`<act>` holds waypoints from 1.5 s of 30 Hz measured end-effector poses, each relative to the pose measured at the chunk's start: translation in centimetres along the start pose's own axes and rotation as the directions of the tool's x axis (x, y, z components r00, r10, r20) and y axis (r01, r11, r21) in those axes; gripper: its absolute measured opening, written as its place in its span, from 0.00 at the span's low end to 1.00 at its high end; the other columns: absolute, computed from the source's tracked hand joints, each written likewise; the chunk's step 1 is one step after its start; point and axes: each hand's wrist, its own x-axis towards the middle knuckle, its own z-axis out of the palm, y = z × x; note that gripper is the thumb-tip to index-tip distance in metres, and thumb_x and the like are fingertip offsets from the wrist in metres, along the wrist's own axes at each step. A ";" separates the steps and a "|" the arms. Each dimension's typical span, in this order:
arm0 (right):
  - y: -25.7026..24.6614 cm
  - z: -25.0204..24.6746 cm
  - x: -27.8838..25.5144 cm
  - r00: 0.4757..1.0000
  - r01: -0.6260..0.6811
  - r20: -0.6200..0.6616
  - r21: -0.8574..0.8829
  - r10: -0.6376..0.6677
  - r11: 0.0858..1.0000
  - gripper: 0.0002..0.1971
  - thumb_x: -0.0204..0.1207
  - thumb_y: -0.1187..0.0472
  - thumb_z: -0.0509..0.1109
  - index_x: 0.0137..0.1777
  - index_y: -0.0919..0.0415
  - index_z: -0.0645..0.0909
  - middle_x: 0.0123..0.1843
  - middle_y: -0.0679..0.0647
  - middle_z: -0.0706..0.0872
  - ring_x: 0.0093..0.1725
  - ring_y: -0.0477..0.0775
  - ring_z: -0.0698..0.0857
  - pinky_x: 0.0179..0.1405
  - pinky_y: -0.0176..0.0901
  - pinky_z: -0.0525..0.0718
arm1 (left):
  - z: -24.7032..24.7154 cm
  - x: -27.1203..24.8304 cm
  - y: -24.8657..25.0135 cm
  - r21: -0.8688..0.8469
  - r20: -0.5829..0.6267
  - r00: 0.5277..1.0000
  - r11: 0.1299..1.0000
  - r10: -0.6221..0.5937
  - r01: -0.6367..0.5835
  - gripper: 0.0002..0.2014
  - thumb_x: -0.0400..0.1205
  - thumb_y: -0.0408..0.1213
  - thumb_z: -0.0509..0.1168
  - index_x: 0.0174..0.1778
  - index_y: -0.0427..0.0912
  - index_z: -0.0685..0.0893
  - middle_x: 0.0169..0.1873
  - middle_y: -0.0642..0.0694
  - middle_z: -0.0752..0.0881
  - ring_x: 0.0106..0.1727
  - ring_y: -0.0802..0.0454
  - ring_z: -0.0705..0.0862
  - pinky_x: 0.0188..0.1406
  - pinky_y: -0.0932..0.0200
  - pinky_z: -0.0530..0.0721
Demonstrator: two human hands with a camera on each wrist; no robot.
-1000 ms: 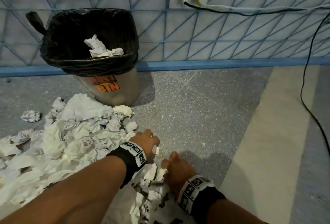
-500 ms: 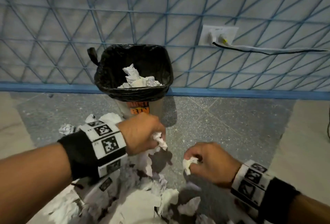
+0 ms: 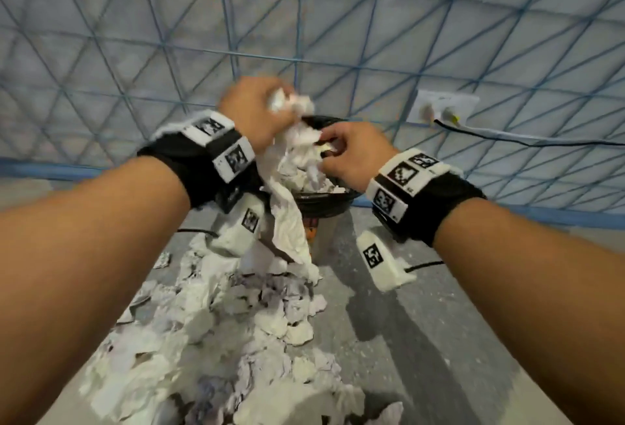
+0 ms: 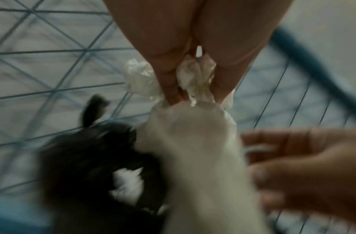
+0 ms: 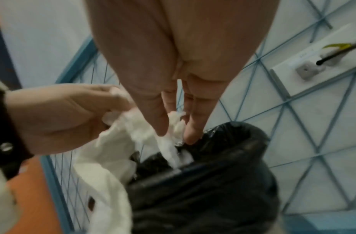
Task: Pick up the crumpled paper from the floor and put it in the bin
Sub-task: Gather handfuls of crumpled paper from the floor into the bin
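Observation:
My left hand (image 3: 260,113) is raised over the bin (image 3: 324,201) and grips a bunch of crumpled white paper (image 3: 291,167), with a long sheet trailing down in front of the bin. In the left wrist view the fingers (image 4: 169,82) pinch the paper (image 4: 195,79) above the black liner (image 4: 82,166). My right hand (image 3: 348,154) is just over the bin's mouth and pinches a small white scrap (image 5: 175,126) between thumb and fingers above the black bag (image 5: 223,182). White paper lies inside the bin.
A heap of crumpled paper (image 3: 236,323) covers the grey floor in front of the bin. Behind stands a wall with blue crossing lines and a socket (image 3: 443,110) with a black cable (image 3: 541,143) running right.
Both hands have risen from the floor pile up to the bin's mouth, carrying paper. The view has tilted up toward the wall.

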 end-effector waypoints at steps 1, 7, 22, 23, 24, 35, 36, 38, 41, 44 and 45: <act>0.5 0.1 -0.1 0.999 -0.013 0.041 -0.090 0.016 0.996 0.19 0.68 0.65 0.74 0.60 0.56 0.83 0.46 0.53 0.88 0.46 0.50 0.86 0.47 0.33 0.79 | 1.1 -0.7 -1.4 0.155 0.123 0.992 0.988 -0.022 0.002 0.15 0.71 0.48 0.67 0.51 0.48 0.86 0.47 0.43 0.88 0.50 0.45 0.85 0.50 0.52 0.82; 2.2 -1.2 -3.9 0.999 -0.026 -0.022 -0.111 0.024 0.994 0.17 0.70 0.62 0.74 0.60 0.55 0.84 0.53 0.52 0.89 0.52 0.51 0.87 0.57 0.39 0.81 | 3.7 -2.8 -3.6 0.485 0.471 0.874 0.863 -0.121 -0.142 0.17 0.80 0.42 0.59 0.65 0.49 0.81 0.62 0.40 0.84 0.63 0.39 0.81 0.58 0.54 0.77; 10.7 1.3 -16.5 0.894 -0.136 0.397 -0.206 0.210 0.969 0.17 0.73 0.48 0.71 0.61 0.50 0.82 0.53 0.46 0.86 0.47 0.46 0.86 0.54 0.41 0.84 | 0.8 -4.0 -1.8 0.552 0.731 0.682 0.596 -0.011 -0.583 0.21 0.78 0.53 0.63 0.66 0.51 0.79 0.63 0.47 0.83 0.63 0.44 0.82 0.58 0.47 0.83; 11.5 1.5 -17.2 0.874 -0.143 0.426 -0.236 0.235 0.961 0.18 0.73 0.47 0.71 0.61 0.50 0.82 0.53 0.45 0.86 0.47 0.46 0.86 0.53 0.40 0.83 | 0.7 -4.0 -1.8 0.557 0.726 0.688 0.583 0.005 -0.592 0.17 0.79 0.51 0.63 0.61 0.50 0.82 0.58 0.47 0.86 0.59 0.43 0.84 0.55 0.47 0.84; 12.2 1.7 -17.9 0.857 -0.159 0.444 -0.256 0.262 0.953 0.18 0.72 0.47 0.71 0.61 0.49 0.82 0.53 0.44 0.86 0.47 0.45 0.86 0.52 0.39 0.83 | 0.6 -4.0 -1.6 0.561 0.718 0.695 0.572 0.023 -0.599 0.15 0.80 0.50 0.62 0.58 0.49 0.85 0.55 0.46 0.87 0.56 0.42 0.85 0.53 0.48 0.85; 14.6 1.8 -20.7 0.811 -0.245 0.451 -0.317 0.373 0.916 0.17 0.72 0.47 0.70 0.60 0.48 0.82 0.54 0.47 0.86 0.51 0.49 0.85 0.56 0.40 0.82 | 3.2 -3.0 0.6 0.552 0.242 0.970 0.827 -0.038 -0.105 0.17 0.83 0.40 0.57 0.67 0.45 0.80 0.67 0.36 0.74 0.65 0.32 0.77 0.60 0.44 0.77; 14.7 2.2 -21.1 0.797 -0.249 0.457 -0.347 0.395 0.904 0.17 0.72 0.48 0.70 0.60 0.48 0.82 0.55 0.48 0.86 0.52 0.51 0.85 0.56 0.41 0.82 | 3.9 -3.5 0.8 0.535 0.229 0.972 0.841 -0.052 -0.081 0.19 0.83 0.39 0.57 0.70 0.45 0.76 0.69 0.36 0.72 0.67 0.31 0.75 0.63 0.41 0.77; 15.3 3.1 -22.1 0.751 -0.271 0.480 -0.402 0.453 0.875 0.16 0.72 0.49 0.69 0.59 0.47 0.82 0.57 0.51 0.86 0.54 0.54 0.85 0.54 0.41 0.82 | 5.2 -5.2 2.0 0.473 0.172 0.979 0.863 0.108 -0.179 0.20 0.81 0.38 0.58 0.70 0.43 0.76 0.69 0.35 0.74 0.66 0.30 0.75 0.62 0.37 0.78; 16.2 4.6 -23.7 0.667 -0.284 0.555 -0.428 0.497 0.858 0.16 0.69 0.52 0.72 0.59 0.48 0.82 0.59 0.49 0.86 0.56 0.52 0.85 0.51 0.39 0.81 | 7.5 -9.6 4.7 0.322 0.287 0.826 0.763 0.485 -0.560 0.18 0.79 0.42 0.55 0.57 0.38 0.84 0.54 0.34 0.83 0.51 0.32 0.82 0.47 0.40 0.84; 16.9 6.4 -25.5 0.594 -0.179 0.651 -0.465 0.473 0.867 0.27 0.66 0.47 0.75 0.65 0.50 0.76 0.63 0.53 0.81 0.62 0.57 0.81 0.57 0.44 0.79 | 10.9 -14.9 6.0 0.237 0.683 0.648 0.738 0.336 -0.632 0.16 0.82 0.46 0.54 0.56 0.43 0.83 0.52 0.41 0.83 0.52 0.40 0.84 0.45 0.48 0.82; 17.0 6.8 -26.4 0.571 -0.155 0.668 -0.484 0.478 0.861 0.32 0.63 0.44 0.76 0.67 0.49 0.73 0.64 0.55 0.78 0.63 0.60 0.80 0.58 0.46 0.80 | 12.2 -16.6 5.8 0.255 0.793 0.579 0.758 0.191 -0.600 0.16 0.82 0.47 0.56 0.60 0.45 0.81 0.56 0.43 0.82 0.55 0.41 0.83 0.48 0.50 0.80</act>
